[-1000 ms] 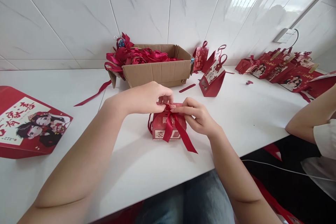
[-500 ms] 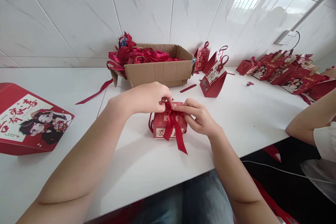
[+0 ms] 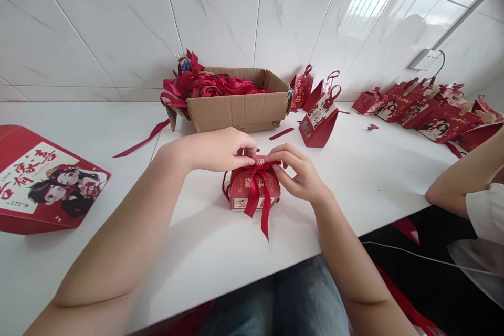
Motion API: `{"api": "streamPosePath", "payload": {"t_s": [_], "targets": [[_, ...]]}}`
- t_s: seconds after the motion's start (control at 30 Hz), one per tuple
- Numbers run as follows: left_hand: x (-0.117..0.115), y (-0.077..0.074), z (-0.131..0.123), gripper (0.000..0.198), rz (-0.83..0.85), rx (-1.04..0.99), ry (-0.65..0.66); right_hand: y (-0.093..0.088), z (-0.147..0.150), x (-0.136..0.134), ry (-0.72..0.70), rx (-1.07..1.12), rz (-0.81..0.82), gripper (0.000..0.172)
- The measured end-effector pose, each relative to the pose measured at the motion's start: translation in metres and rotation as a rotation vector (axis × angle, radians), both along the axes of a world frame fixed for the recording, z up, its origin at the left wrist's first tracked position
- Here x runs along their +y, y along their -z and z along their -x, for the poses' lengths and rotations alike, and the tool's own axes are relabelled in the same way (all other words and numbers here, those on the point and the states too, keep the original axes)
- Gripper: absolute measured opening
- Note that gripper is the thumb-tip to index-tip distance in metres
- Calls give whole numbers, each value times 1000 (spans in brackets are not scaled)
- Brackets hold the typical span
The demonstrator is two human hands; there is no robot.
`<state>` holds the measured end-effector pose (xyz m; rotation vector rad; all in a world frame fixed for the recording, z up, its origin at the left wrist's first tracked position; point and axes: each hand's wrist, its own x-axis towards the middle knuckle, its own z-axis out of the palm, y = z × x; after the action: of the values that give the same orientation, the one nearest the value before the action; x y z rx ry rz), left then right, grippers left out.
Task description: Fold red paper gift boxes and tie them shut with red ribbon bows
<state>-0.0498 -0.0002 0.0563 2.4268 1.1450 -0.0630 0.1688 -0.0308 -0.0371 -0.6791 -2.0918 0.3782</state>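
Observation:
A small red gift box (image 3: 240,189) lies on the white table (image 3: 378,178) in front of me. A dark red ribbon (image 3: 260,197) is knotted over its top, and two tails hang down toward me. My left hand (image 3: 220,148) pinches the ribbon at the knot from the left. From the right, my right hand (image 3: 297,173) pinches the other side of the ribbon above the box. Both hands have their fingers closed on the ribbon.
A cardboard box (image 3: 240,107) full of red ribbons stands behind the gift box. Red gift bags (image 3: 318,121) stand to its right, and several more (image 3: 425,110) line the far right. A large flat red bag (image 3: 43,181) lies at left. Another person's arm (image 3: 460,176) rests at right.
The ribbon tails have swung left and now hang straighter over the box front. My right hand's fingers have shifted up at the knot; the left hand stays pinched.

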Motion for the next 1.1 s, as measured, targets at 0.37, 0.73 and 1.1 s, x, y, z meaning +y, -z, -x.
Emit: {"api": "streamPosePath", "payload": {"t_s": [0.37,0.73,1.1], "targets": [[-2,0,-3,28,2,-12,-17,4,7,-3,68,-10,175,35],[6,4,-2,21,3,-10,-48,1,5,-3,-31,-15,57,27],[8,2,2,22,44,43,-34,-2,1,-5,-123,-73,134,37]]}}
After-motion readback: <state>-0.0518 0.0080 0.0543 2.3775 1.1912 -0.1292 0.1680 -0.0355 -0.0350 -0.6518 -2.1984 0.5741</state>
